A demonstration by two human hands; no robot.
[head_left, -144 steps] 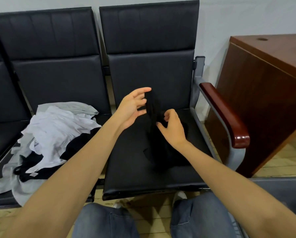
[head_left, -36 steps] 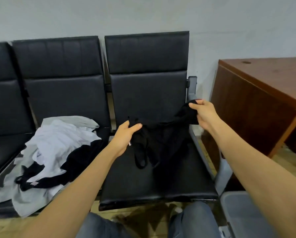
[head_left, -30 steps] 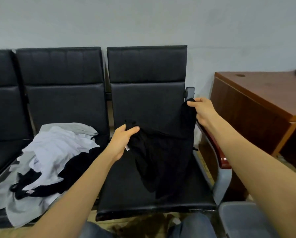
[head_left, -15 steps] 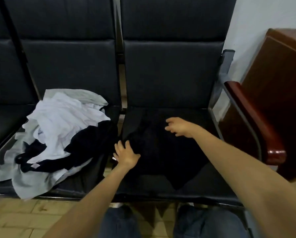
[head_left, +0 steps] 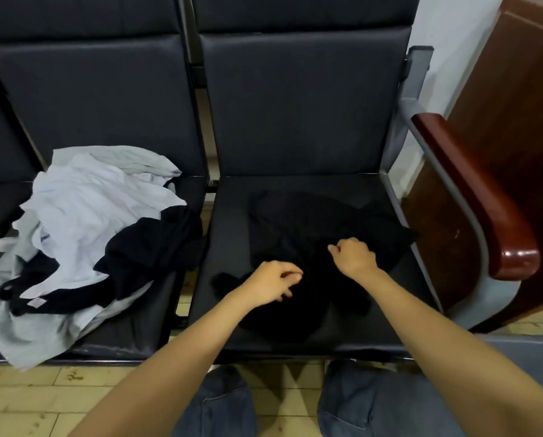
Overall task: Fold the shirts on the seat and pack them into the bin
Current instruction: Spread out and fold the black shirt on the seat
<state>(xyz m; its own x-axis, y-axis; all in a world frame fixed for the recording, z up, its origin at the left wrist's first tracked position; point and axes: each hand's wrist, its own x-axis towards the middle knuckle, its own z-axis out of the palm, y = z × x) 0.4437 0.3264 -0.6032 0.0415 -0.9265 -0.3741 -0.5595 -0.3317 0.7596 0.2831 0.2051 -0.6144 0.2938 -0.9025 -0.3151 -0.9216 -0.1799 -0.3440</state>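
Left hand [head_left: 273,280] and right hand [head_left: 353,257] each pinch the rumpled black shirt [head_left: 311,228]; the equally black seat [head_left: 227,244] could hide 1 creased sleeve, spoiling the fold.

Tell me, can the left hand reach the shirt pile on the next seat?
Probably yes: only bare seat cushion lies between the left hand and the shirt pile, nothing blocking. It seems to be pinching the black shirt, so release first.
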